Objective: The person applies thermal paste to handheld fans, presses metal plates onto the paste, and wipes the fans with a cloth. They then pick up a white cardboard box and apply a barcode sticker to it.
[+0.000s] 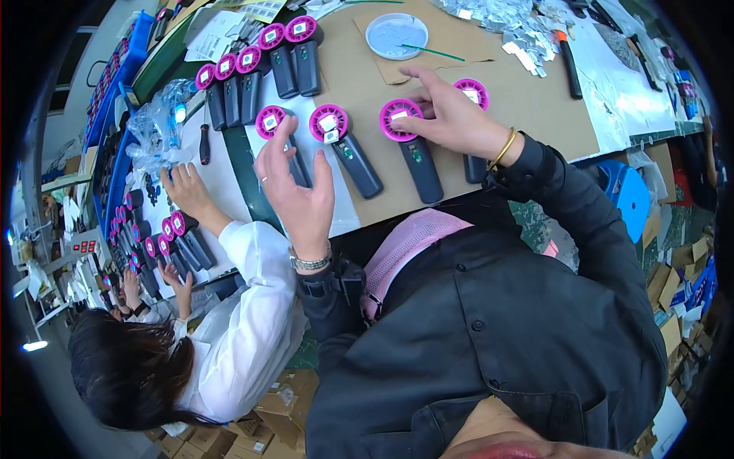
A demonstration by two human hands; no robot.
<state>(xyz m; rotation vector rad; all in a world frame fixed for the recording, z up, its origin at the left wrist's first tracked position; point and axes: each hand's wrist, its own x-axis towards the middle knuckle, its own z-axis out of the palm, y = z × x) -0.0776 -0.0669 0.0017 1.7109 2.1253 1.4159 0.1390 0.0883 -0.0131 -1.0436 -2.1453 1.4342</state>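
Pink-headed dark handheld fans lie in a row before me, with white squares on their heads. My right hand (451,122) is closed on the head of one handheld fan (422,172), its thumb across the face beside a white square and its index finger raised. Under that wrist lies another fan (472,93), partly hidden. My left hand (294,191) is open, fingers apart and holding nothing, and covers part of a fan (269,121). Between my hands rests a fan (355,164) with a small white piece at its head's lower edge.
More fans (306,65) stand grouped at the far left. A round white dish (396,36) sits on brown cardboard (535,115), near a green stick (433,51). Farther right are silvery pieces (497,30) and an orange-tipped black tool (569,65). A co-worker in a white sleeve (256,260) reaches over the table at left.
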